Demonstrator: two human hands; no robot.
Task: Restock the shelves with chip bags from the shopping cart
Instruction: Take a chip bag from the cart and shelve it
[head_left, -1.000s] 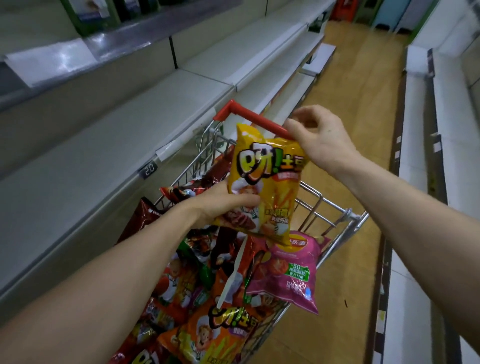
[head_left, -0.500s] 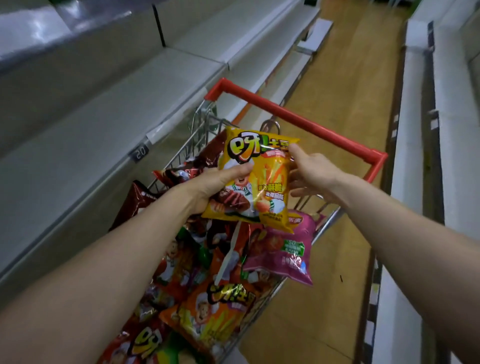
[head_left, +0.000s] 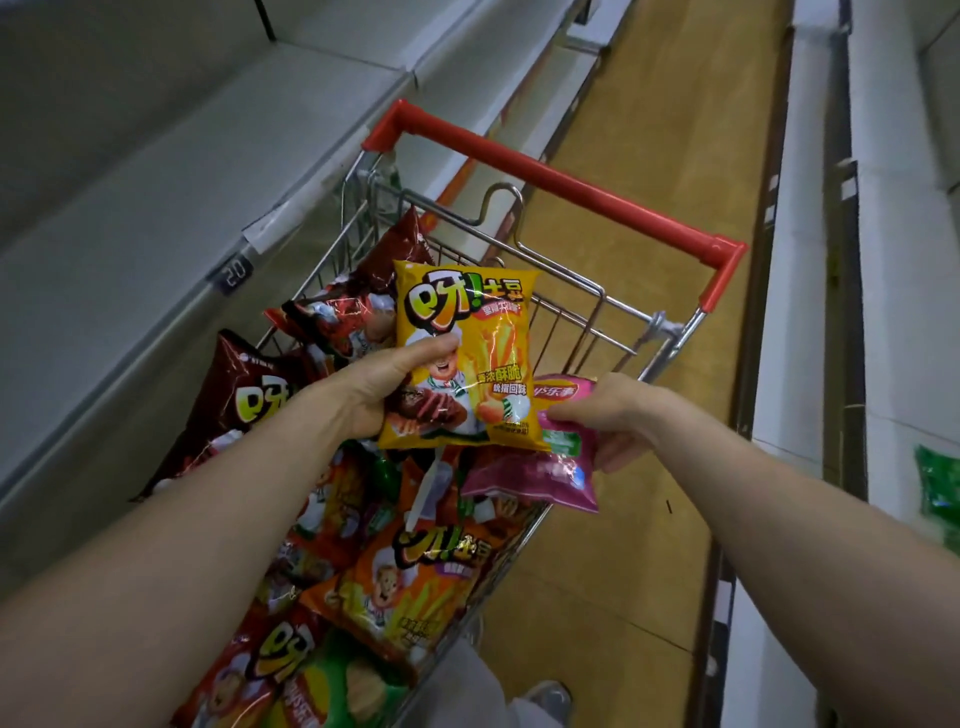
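My left hand grips a yellow chip bag by its left edge and holds it upright above the shopping cart. Just right of it, my right hand pinches the pink chip bag that hangs over the cart's right rim. The cart has a red handle and is piled with several bags, among them a dark red bag and an orange bag. Grey shelves run along the left.
A wooden floor aisle stretches ahead on the cart's right. White shelving lines the right side, with a green bag on it at the frame edge. A shelf label reading 20 sits on the left shelf edge.
My right hand let go of the yellow bag's top, came down to the right and took hold of the pink bag. The left hand keeps the yellow bag, now lower over the cart.
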